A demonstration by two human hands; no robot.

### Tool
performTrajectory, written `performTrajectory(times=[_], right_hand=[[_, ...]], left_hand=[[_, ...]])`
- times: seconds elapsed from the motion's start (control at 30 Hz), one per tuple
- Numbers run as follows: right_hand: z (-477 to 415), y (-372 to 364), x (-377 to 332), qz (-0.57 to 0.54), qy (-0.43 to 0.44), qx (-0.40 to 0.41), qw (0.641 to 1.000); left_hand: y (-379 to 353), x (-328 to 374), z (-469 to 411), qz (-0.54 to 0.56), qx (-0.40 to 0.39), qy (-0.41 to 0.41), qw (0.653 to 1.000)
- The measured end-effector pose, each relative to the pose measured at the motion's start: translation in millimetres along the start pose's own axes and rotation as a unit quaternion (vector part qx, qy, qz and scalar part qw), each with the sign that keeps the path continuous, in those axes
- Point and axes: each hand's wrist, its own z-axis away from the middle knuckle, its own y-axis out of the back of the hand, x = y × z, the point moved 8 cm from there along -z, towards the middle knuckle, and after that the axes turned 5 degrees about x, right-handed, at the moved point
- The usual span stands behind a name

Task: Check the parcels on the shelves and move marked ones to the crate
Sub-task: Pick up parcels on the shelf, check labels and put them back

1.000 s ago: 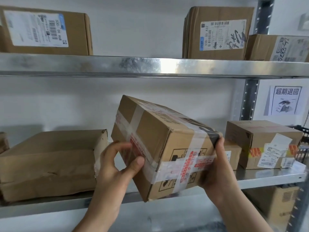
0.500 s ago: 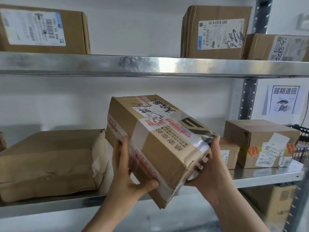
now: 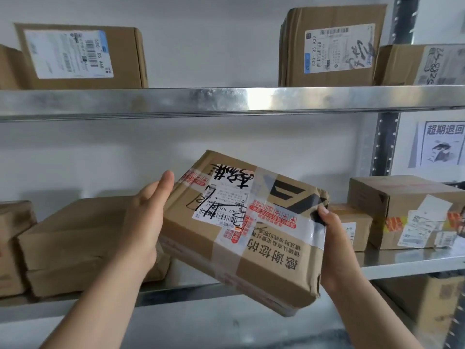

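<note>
The parcel [image 3: 241,235] has turned label-up toward me; I judge it stiff, light and tape-slick, best clamped by its sides, left hand [image 3: 143,222] pressing flat, right hand [image 3: 334,243] pinching its corner.

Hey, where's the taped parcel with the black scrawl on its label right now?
Head view, centre: the taped parcel is held tilted in front of the lower shelf, left hand on its left side, right hand on its right.
</note>
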Motion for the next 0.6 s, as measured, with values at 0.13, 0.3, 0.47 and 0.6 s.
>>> performTrajectory(times=[0.13, 0.3, 0.47, 0.6], right_hand=[[2.3, -3.2, -5.2, 0.000, 0.007, 0.003, 1.000], [14.7, -12.2, -9.2, -0.009, 0.036, -0.002, 0.999], [29.1, -7.8, -18.1, -0.007, 0.074, 0.019, 0.997], [38.5, 8.5, -27.1, -0.001, 0.064, 0.054, 0.996]], left_hand=[[6.9, -9.1, -6.0, 0.000, -0.029, 0.060, 0.998], [22.0, -36.9, 3.5, 0.070, 0.001, 0.139, 0.988], [15.2, -47.7, 23.7, 0.078, -0.027, 0.166, 0.983], [8.5, -43.1, 21.1, 0.074, -0.104, 0.190, 0.973]])
